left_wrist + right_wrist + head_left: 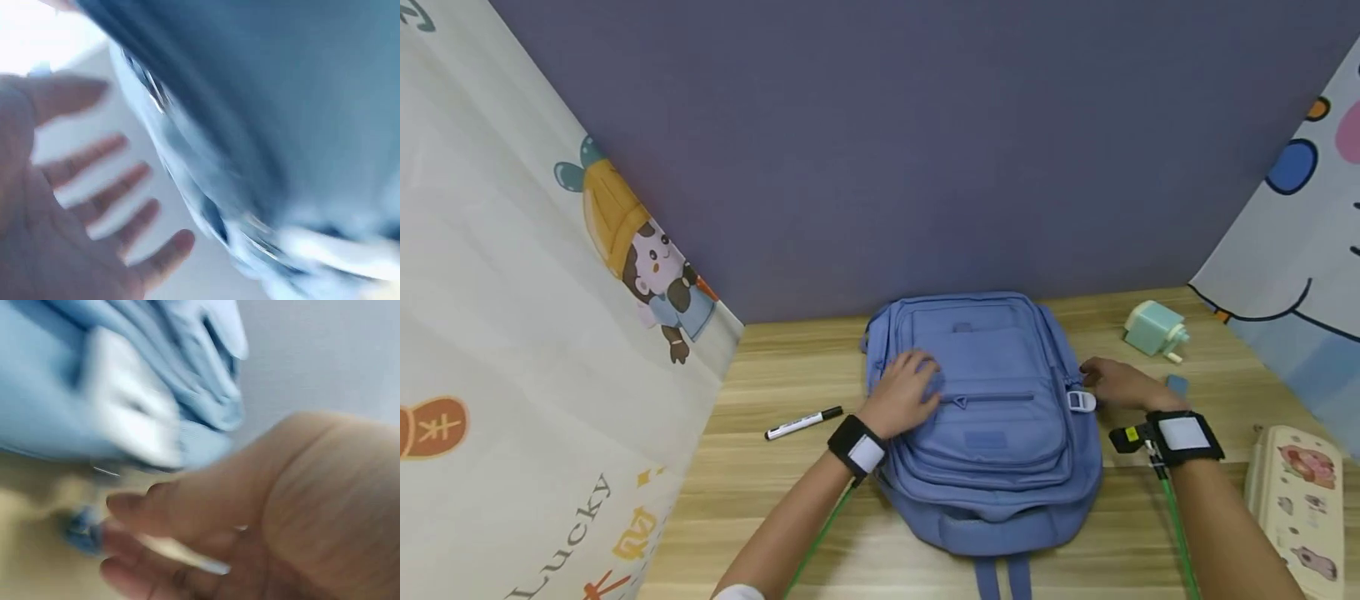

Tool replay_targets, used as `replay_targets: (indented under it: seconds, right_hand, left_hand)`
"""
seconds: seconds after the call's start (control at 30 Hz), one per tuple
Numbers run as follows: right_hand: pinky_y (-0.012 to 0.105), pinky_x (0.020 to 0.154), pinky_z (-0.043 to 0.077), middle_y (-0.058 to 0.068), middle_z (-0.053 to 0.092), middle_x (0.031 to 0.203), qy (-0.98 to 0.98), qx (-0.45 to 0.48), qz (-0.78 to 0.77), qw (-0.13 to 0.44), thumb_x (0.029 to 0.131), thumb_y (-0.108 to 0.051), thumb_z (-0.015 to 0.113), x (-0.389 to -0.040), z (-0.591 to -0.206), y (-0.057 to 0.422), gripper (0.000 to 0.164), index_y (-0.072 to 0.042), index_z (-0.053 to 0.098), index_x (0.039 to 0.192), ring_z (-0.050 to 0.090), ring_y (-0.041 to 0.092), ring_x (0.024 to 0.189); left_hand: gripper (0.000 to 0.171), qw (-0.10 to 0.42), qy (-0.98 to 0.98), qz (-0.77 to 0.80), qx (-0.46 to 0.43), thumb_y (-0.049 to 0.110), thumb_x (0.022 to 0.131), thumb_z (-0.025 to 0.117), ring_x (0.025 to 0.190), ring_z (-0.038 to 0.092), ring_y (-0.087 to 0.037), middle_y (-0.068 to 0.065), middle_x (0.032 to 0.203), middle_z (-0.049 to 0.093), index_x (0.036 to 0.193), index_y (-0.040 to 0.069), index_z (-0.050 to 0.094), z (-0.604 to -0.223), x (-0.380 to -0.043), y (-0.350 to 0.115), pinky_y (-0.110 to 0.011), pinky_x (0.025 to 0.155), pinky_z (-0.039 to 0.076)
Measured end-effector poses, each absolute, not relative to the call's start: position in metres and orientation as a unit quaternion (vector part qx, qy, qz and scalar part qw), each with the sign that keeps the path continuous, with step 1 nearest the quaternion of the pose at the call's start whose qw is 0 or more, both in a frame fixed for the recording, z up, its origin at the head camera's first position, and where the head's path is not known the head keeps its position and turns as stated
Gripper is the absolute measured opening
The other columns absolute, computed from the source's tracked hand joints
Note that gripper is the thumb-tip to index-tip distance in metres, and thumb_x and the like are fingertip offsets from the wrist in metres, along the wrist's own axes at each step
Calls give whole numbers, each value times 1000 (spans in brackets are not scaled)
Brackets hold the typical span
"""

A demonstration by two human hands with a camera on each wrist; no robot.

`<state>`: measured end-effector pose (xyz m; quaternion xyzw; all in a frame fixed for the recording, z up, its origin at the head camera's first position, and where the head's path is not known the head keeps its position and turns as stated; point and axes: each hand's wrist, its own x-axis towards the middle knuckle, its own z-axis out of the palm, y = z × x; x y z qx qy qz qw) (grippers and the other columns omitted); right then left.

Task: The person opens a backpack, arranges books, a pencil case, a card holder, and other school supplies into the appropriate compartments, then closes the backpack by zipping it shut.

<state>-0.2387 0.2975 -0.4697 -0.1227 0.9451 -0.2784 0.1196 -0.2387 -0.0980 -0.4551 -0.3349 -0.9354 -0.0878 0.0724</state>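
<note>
A blue backpack (pixel 992 358) lies flat on the wooden table, front pocket up. My left hand (pixel 901 396) is over its left side; in the left wrist view that hand (pixel 87 187) has its fingers spread and holds nothing, with the blurred backpack (pixel 300 112) beside it. By the backpack's right edge is my right hand (pixel 1123 385), close to the white buckle (pixel 1081 402). In the right wrist view the right hand (pixel 250 512) has thumb and fingers loosely bent, apart from the blurred white buckle (pixel 132 400). Nothing shows in its grasp.
A black-and-white marker (pixel 803 423) lies left of the backpack. To the right stand a mint-green pencil sharpener (pixel 1153 327) with a crank and a small blue block (pixel 1177 385). A cream pencil case (pixel 1300 504) is at the right. A grey-purple panel (pixel 962 150) rises behind the table.
</note>
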Motion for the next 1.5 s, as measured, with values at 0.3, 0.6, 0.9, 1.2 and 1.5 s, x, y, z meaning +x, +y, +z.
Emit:
replay_targets:
  seconds: [0.3,0.6,0.9,1.2,1.5]
  right_hand:
    - [39,83,54,22,75,110,925,-98,-349,117,99,-10,66,-219,-504,307,32,11,69,122,69,28,100]
    - [37,78,51,17,74,98,940,-83,-326,60,96,-7,67,-208,-514,306,20,7,73,108,64,21,89]
    - [32,70,50,6,73,89,951,-101,-283,77,94,-13,69,-184,-507,304,10,-3,72,95,62,16,81]
    - [25,60,39,-5,60,75,947,-91,-290,105,89,-12,70,-153,-494,295,7,-13,67,83,49,8,66]
    - [24,59,39,-9,62,73,941,-116,-285,138,87,-14,73,-129,-486,289,9,-17,68,81,47,3,63]
  left_hand:
    - [76,-142,-910,6,-389,61,103,61,168,4,-32,5,181,11,168,38,31,-436,-245,-11,-77,125,11]
    - [81,-165,-914,10,-372,68,99,60,168,0,-30,9,181,3,168,45,25,-441,-253,1,-80,123,10]
    - [82,-170,-915,24,-365,70,99,59,168,0,-29,11,181,2,168,47,22,-441,-254,3,-79,124,11]
    - [83,-179,-918,31,-352,72,98,59,168,-5,-28,13,180,-3,167,49,19,-444,-258,5,-80,124,9]
    - [82,-169,-919,31,-354,72,98,59,168,-2,-27,14,180,-1,167,49,20,-446,-255,4,-79,124,10]
